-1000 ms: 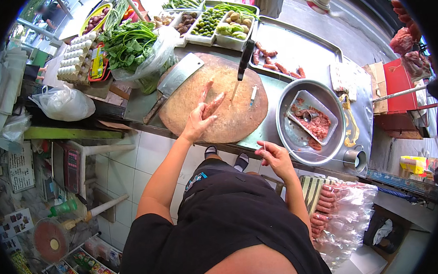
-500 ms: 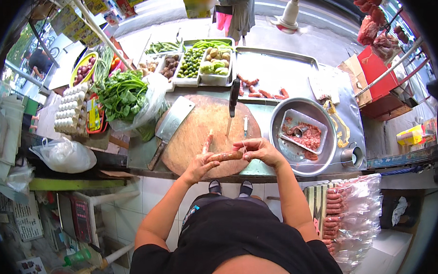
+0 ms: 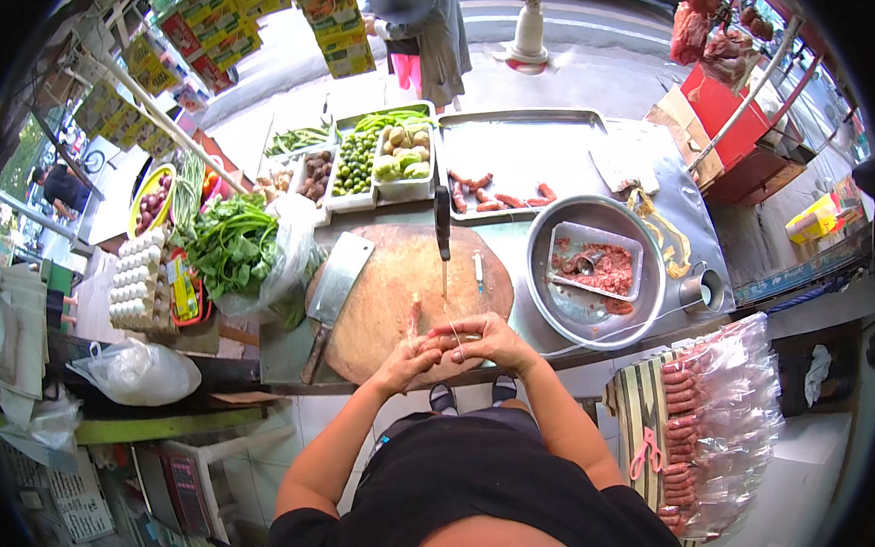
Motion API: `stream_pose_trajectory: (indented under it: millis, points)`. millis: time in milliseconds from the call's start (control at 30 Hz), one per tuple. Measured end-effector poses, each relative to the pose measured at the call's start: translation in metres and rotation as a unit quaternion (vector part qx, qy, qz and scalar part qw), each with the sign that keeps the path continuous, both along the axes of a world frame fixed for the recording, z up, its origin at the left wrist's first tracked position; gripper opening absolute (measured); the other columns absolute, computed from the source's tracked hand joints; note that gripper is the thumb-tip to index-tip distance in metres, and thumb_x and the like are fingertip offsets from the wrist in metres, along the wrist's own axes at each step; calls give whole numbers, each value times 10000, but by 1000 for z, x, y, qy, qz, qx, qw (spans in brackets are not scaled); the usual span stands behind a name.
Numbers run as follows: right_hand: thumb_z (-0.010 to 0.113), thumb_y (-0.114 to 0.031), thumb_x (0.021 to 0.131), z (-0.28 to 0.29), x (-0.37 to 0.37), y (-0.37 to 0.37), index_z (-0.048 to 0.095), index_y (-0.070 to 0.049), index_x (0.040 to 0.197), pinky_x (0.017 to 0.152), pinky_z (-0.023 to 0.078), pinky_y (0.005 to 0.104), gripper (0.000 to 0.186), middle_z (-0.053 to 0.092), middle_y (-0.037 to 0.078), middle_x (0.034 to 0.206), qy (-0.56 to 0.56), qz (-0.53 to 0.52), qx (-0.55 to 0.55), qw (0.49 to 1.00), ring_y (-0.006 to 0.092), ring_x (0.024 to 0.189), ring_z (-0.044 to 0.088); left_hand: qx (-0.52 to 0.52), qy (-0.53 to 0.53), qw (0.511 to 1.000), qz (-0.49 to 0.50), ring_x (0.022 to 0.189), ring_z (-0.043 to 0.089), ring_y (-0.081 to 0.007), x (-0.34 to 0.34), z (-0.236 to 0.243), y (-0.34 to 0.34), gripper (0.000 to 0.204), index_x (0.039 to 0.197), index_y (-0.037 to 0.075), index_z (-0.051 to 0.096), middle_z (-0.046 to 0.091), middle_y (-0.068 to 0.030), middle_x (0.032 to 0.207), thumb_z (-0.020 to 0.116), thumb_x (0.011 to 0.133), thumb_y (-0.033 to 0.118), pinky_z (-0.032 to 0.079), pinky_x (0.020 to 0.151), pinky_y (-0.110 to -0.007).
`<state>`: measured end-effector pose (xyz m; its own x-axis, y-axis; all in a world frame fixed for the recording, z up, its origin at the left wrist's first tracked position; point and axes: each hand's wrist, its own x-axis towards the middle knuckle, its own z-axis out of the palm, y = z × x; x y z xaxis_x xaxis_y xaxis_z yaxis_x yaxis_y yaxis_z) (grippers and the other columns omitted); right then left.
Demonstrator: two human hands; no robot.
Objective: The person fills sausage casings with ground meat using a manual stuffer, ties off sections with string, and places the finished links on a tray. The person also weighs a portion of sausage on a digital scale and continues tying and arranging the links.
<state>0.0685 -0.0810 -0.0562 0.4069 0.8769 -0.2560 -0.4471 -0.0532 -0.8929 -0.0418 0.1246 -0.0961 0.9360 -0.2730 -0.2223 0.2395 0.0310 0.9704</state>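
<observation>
Over the near edge of a round wooden chopping board (image 3: 477,261), my left hand (image 3: 403,364) and my right hand (image 3: 492,341) meet around a sausage (image 3: 446,341), most of it hidden by the fingers. Both hands are closed on it in a pinch. A pale casing end (image 3: 416,313) sticks up past my left fingers onto the board. Thin white string (image 3: 602,342) runs from a metal cup (image 3: 700,291) at the right to my right hand. A knife (image 3: 442,223) stands upright with its tip on the board; a syringe-like tool (image 3: 478,271) lies beside it.
A cleaver (image 3: 340,277) rests on the board's left edge. Right of the board stands a metal basin (image 3: 536,298) holding a tray of minced meat (image 3: 608,268). Behind are a sausage tray (image 3: 524,133) and vegetable trays (image 3: 356,165). Bagged sausages (image 3: 682,419) hang at the lower right.
My right hand has moved in against my left, covering most of the sausage that showed between them. The whole view has shifted, showing more of the hanging packets at the top.
</observation>
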Motion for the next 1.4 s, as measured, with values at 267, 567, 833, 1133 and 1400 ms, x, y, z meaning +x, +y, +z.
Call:
stream_pose_trajectory:
  millis: [267,567,833,1133,1400]
  points:
    - [772,-38,785,24,10,-16,662,21,1208,818,525,247,441,733,44,988,-128,47,-60,989,70,895,634,-136,112,977,-123,939,555,-127,16,-4,17,388,1163,-15,629,608,-18,1007,559,1003,331,443,874,-301]
    - [784,-45,776,20,14,-27,648,31,1222,851,514,245,473,733,53,1013,-112,50,-42,992,76,919,635,-30,94,990,-101,738,431,-73,16,22,-7,370,993,53,606,473,40,818,511,1017,409,363,641,-235]
    - [731,-5,821,3,1,-24,588,66,1274,740,539,247,481,718,75,1013,28,-32,29,999,103,808,652,-96,89,991,15,667,432,-109,13,11,-16,398,885,78,590,426,29,699,526,997,455,362,600,-251]
    - [715,10,813,-1,13,-32,604,66,1254,777,551,258,458,711,102,1069,4,12,-31,999,108,870,670,-146,150,978,-21,685,458,-90,10,4,-18,421,1017,20,612,471,26,769,528,1001,432,383,635,-245]
    - [732,-18,786,0,18,-37,625,68,1224,772,549,262,459,717,93,1049,17,29,1,999,126,886,669,-113,110,984,-82,940,625,-168,9,-14,-12,447,1096,-19,665,670,-75,972,512,1013,392,479,868,-313]
